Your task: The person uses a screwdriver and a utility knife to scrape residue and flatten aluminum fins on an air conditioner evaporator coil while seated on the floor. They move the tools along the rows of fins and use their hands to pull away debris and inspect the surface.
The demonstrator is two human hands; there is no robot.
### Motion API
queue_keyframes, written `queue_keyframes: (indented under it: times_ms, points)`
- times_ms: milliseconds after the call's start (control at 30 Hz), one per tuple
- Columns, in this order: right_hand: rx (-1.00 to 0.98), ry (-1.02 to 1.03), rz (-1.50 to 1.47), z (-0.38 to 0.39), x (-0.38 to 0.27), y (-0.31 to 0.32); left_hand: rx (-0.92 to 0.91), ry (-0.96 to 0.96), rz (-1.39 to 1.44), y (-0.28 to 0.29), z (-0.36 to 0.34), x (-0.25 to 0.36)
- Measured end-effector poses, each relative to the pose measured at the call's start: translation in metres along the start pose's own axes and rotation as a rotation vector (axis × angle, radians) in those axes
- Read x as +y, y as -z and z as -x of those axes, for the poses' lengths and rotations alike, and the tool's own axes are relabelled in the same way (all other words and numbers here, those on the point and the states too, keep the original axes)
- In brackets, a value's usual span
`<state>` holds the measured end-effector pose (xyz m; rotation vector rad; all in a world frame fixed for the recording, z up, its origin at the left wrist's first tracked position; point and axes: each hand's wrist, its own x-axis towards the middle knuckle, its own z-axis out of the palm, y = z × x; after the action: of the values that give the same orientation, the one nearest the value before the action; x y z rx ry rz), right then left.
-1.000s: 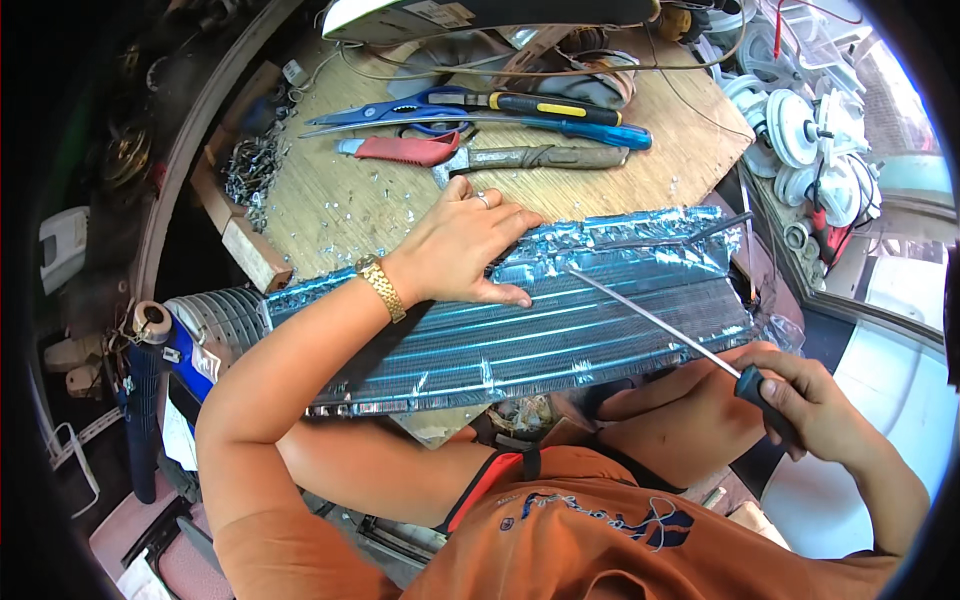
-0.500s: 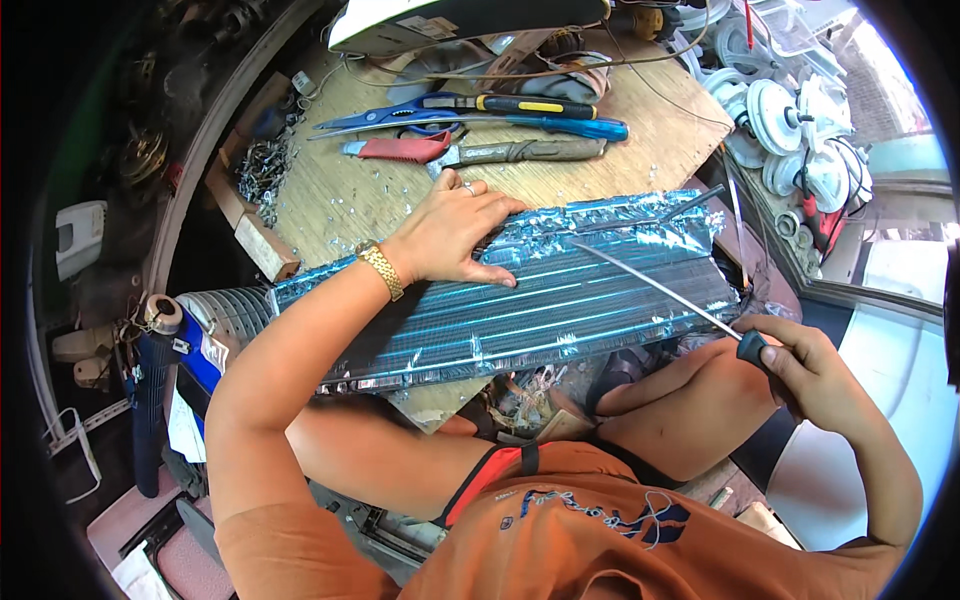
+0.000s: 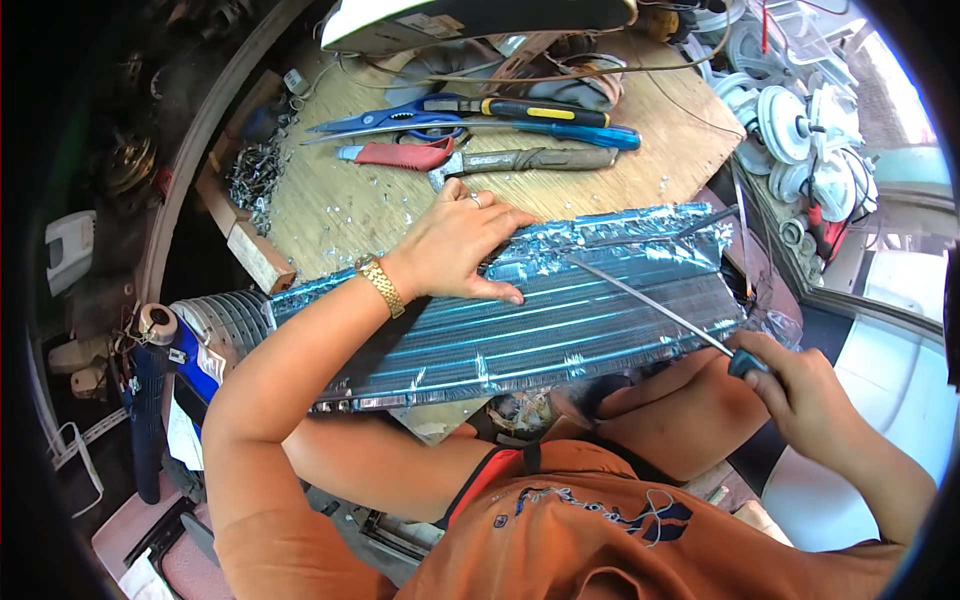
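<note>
A heap of small metal pieces (image 3: 258, 175) lies at the far left of a wooden table (image 3: 335, 215), penned by a wooden strip, apparently to stop it scattering. To its right, a left arm wearing a gold watch (image 3: 382, 287) reaches in with bent elbow. The left hand (image 3: 468, 240) presses palm down, grasping nothing in a closed grip, its thumb spread toward the near side and its fingers about the far edge of a long metal fin panel (image 3: 500, 335), likely to keep it steady. The panel lies slantwise along the table's near side, reaching out above the person's legs; whether it touches them cannot be told. Beyond the hand, a red cutter (image 3: 405, 155) and blue scissors (image 3: 400, 118) lie on the table, seemingly parked within reach. Farther right, a screwdriver (image 3: 650, 306) slants across the panel, its tip at the ragged far strip. The right hand (image 3: 800, 380) grasps its dark handle with fingers wrapped, low and near, elbow bent outward, perhaps for a shallow angle. White plastic parts (image 3: 785, 130) crowd the far right.
</note>
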<state>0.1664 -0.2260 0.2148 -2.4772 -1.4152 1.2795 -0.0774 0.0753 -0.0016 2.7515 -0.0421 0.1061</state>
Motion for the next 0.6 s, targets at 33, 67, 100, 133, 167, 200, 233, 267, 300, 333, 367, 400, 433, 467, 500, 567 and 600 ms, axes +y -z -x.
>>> queue_keyframes:
  times_ms: [33, 67, 100, 133, 167, 200, 233, 267, 300, 333, 367, 400, 433, 467, 500, 567, 600]
  points:
    - [0.01, 0.004, 0.0, 0.004, 0.0, 0.004, 0.019, -0.008, -0.003, 0.001, 0.001, 0.0]
    - [-0.038, -0.097, -0.122, 0.002, -0.003, 0.011, 0.022, -0.01, -0.011, 0.002, 0.0, 0.0]
    - [-0.087, -0.197, -0.244, 0.004, -0.006, 0.017, 0.031, -0.013, -0.021, 0.002, -0.002, -0.001]
    - [-0.081, -0.192, -0.244, 0.01, -0.007, 0.02, 0.04, -0.016, -0.031, 0.002, -0.003, -0.002]
    - [-0.078, -0.255, -0.285, 0.016, -0.006, 0.022, 0.036, -0.012, -0.027, 0.0, -0.001, -0.003]
    - [-0.075, -0.318, -0.326, 0.02, -0.003, 0.022, 0.044, -0.012, -0.028, -0.002, -0.001, -0.006]
    - [-0.067, -0.287, -0.313, 0.02, 0.001, 0.022, 0.051, -0.013, -0.029, -0.004, 0.002, -0.007]
    - [-0.065, -0.292, -0.31, 0.019, 0.0, 0.024, 0.055, -0.016, -0.025, -0.004, 0.001, -0.006]
    - [-0.09, -0.313, -0.303, 0.017, -0.002, 0.029, 0.029, -0.003, -0.022, -0.004, 0.001, -0.005]
    - [-0.115, -0.333, -0.297, 0.015, -0.004, 0.032, 0.003, 0.01, -0.019, -0.004, 0.001, -0.005]
    - [-0.129, -0.328, -0.308, 0.012, 0.001, 0.031, 0.003, 0.01, 0.005, -0.004, 0.001, -0.004]
    - [-0.132, -0.327, -0.304, 0.01, 0.0, 0.032, 0.004, 0.014, 0.007, -0.005, 0.002, -0.004]
    - [-0.162, -0.366, -0.337, 0.008, -0.002, 0.034, 0.027, 0.005, -0.013, -0.006, 0.002, -0.003]
    - [-0.194, -0.414, -0.376, 0.007, -0.003, 0.034, 0.045, -0.01, -0.025, -0.006, 0.001, -0.001]
    - [-0.199, -0.423, -0.378, 0.002, -0.002, 0.035, 0.042, -0.012, -0.016, -0.007, 0.001, 0.002]
    - [-0.24, -0.427, -0.324, -0.006, -0.002, 0.041, -0.035, 0.025, -0.021, -0.002, 0.0, 0.006]
    - [-0.233, -0.426, -0.321, -0.004, -0.001, 0.038, -0.03, 0.023, -0.025, -0.003, -0.001, 0.004]
